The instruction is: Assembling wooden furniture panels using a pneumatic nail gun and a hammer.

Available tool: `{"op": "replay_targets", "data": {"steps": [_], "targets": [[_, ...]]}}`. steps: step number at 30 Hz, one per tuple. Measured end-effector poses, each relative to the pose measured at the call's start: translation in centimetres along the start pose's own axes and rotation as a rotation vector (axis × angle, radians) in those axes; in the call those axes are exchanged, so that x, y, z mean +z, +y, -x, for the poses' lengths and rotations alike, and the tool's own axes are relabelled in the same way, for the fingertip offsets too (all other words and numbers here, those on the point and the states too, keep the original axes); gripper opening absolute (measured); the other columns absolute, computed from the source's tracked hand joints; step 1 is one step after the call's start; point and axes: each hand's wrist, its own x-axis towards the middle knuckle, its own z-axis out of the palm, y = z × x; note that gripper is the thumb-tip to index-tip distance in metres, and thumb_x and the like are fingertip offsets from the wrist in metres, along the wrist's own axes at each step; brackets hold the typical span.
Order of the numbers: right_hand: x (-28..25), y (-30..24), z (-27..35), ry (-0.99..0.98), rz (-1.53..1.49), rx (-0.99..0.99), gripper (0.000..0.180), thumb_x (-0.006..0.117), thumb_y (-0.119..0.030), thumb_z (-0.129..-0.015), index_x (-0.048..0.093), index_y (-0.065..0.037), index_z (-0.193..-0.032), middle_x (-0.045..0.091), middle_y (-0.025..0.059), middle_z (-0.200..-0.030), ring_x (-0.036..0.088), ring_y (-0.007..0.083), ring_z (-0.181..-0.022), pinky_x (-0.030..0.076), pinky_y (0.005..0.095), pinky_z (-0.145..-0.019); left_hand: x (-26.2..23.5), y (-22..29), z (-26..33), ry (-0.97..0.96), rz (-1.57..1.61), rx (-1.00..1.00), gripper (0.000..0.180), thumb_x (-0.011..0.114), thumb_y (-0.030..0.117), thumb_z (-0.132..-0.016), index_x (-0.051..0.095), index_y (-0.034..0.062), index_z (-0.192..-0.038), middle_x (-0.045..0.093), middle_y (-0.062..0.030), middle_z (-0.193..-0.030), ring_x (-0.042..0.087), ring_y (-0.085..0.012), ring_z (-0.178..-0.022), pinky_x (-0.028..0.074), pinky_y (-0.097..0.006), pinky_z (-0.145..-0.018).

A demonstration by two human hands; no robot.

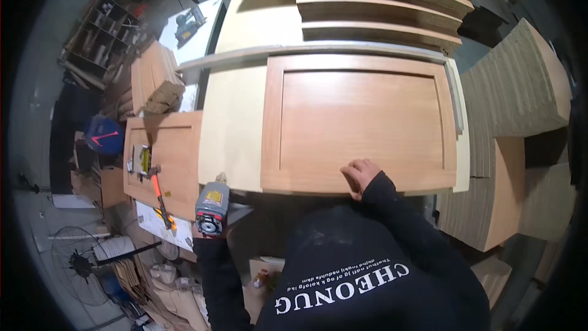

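Observation:
A light wood cabinet door [361,122] with a recessed panel lies flat on the pale workbench [233,122] in front of me. My right hand [363,178] is at the door's near edge, its bent fingers on the frame, closed on the rim. Over the bench's near left corner, my left hand [199,233] holds a grey nail gun [212,208] with a red ring and a yellow label. The tool's body hides most of that hand. Thin strips of wood [245,55] border the door at its far and right sides.
Stacked boards [380,12] stand on the bench's far side; tall panel stacks [520,86] rise at the right. At left, another door [177,147] carries an orange-handled hammer [159,190]. Beyond are more wood pieces [156,76], a power tool [190,24] and a floor fan [79,260].

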Motion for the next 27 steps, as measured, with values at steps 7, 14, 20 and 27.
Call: {"op": "replay_targets", "data": {"steps": [7,14,20,27], "targets": [[-0.8,-1.0,-0.1,-0.048,0.056,0.107,0.053,0.067,-0.012,-0.052,0.048,-0.009,-0.101,0.047,0.011,-0.094,0.046,0.0286,-0.09,0.041,0.0378,-0.074,-1.6,0.4,-1.7,0.036,-0.107,0.058,0.046,0.062,0.016,-0.061,0.052,0.0078,-0.105,0.061,-0.0133,-0.089,0.059,-0.0305,-0.084,0.046,-0.038,-0.072],[-0.5,-1.9,-0.9,-0.039,0.104,0.121,0.043,0.063,-0.01,-0.058,0.049,-0.011,-0.098,0.048,0.01,-0.094,0.047,0.0281,-0.091,0.04,0.039,-0.076,-3.2,-0.1,-11.2,0.0,-0.124,-0.054,0.051,0.059,0.023,-0.068,0.046,0.0113,-0.116,0.061,-0.0122,-0.094,0.058,-0.0291,-0.087,0.046,-0.037,-0.075],[0.8,-3.0,-0.1,0.003,0.138,0.259,0.031,0.057,-0.007,-0.063,0.049,-0.011,-0.093,0.048,0.0088,-0.092,0.047,0.0281,-0.09,0.039,0.0391,-0.076,-6.3,3.7,-14.8,-0.424,0.382,0.024,0.05,0.062,0.015,-0.066,0.044,0.01,-0.113,0.057,-0.0077,-0.09,0.055,-0.0191,-0.068,0.046,-0.033,-0.056],[0.9,-4.5,0.4,-0.117,-0.344,0.232,0.039,0.061,-0.008,-0.054,0.055,-0.008,-0.093,0.052,0.0113,-0.088,0.05,0.0305,-0.083,0.043,0.0376,-0.075,-3.2,9.2,-27.1,0.024,0.149,1.153,0.049,0.068,0.012,-0.059,0.05,0.0116,-0.105,0.057,-0.0049,-0.084,0.057,-0.0217,-0.08,0.048,-0.036,-0.066]]}}
